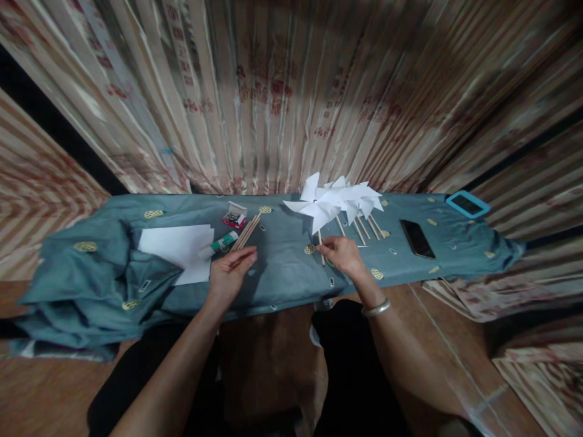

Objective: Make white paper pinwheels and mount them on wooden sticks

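My right hand [342,254] pinches the wooden stick of the nearest white paper pinwheel [317,204]. Its blades lie over other white pinwheels [362,200], whose sticks point toward me. My left hand [231,273] is partly open with nothing visible in it, fingers stretched forward. Just beyond its fingertips lies a bundle of wooden sticks [246,230]. A green-and-white glue stick [223,243] rests to the left of the sticks. Behind them stands a small red open box [234,215] with small dark pieces inside.
White paper sheets [180,246] lie at left, partly under bunched cloth. The narrow table has a grey-green cloth [282,273] with pineapple prints. To the right are a dark phone [418,238] and a blue-framed device [468,204]. A pleated curtain [273,91] hangs right behind.
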The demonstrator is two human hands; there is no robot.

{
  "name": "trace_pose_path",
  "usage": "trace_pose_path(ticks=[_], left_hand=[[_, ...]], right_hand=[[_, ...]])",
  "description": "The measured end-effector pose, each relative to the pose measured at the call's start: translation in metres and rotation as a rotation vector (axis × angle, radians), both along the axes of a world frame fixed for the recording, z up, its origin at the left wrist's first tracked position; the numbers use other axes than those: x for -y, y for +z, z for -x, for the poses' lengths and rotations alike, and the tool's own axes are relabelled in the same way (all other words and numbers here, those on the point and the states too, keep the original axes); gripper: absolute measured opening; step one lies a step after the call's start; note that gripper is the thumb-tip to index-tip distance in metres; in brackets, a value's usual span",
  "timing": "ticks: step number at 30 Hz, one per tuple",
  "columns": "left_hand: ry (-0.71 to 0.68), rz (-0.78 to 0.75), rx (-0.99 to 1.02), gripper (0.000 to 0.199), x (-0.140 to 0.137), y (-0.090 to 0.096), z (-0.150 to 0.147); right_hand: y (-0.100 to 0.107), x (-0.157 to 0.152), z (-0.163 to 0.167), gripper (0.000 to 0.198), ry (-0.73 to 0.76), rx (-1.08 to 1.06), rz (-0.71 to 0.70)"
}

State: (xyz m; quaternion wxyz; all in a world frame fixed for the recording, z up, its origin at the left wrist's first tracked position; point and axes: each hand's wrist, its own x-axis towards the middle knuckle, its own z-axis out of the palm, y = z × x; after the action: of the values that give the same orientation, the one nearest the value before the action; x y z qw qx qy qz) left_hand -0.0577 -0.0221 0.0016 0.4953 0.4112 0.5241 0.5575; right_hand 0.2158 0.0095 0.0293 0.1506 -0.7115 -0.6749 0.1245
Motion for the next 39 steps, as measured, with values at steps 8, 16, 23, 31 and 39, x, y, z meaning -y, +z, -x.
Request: trace_pose_path(ticks=[8, 16, 23, 31, 39], left_hand=[[0.091, -0.262, -0.773, 0.025, 0.017, -0.001, 0.098], [-0.122, -0.312, -1.131, 0.029, 0.025, -0.022, 0.122], [-0.152, -0.325, -1.169, 0.027, 0.028, -0.02, 0.119], [-0.004, -0.252, -1.173, 0.033, 0.027, -0.021, 0.121], [0.11, -0.173, -1.073, 0.027, 0.021, -0.018, 0.121]], right_hand=[[0.005, -0.04, -0.028, 0.019, -0.059, 0.243, 0.156], [0.002, -0.039, -0.042, 0.018, -0.074, 0.316, 0.102], [0.015, -0.014, 0.005, 0.026, 0.057, 0.25, -0.116], [0.0, -0.016, 0.17, 0.037, 0.656, 0.094, -0.222], [-0.006, -0.053, 0.222, 0.025, 0.725, 0.37, -0.143]])
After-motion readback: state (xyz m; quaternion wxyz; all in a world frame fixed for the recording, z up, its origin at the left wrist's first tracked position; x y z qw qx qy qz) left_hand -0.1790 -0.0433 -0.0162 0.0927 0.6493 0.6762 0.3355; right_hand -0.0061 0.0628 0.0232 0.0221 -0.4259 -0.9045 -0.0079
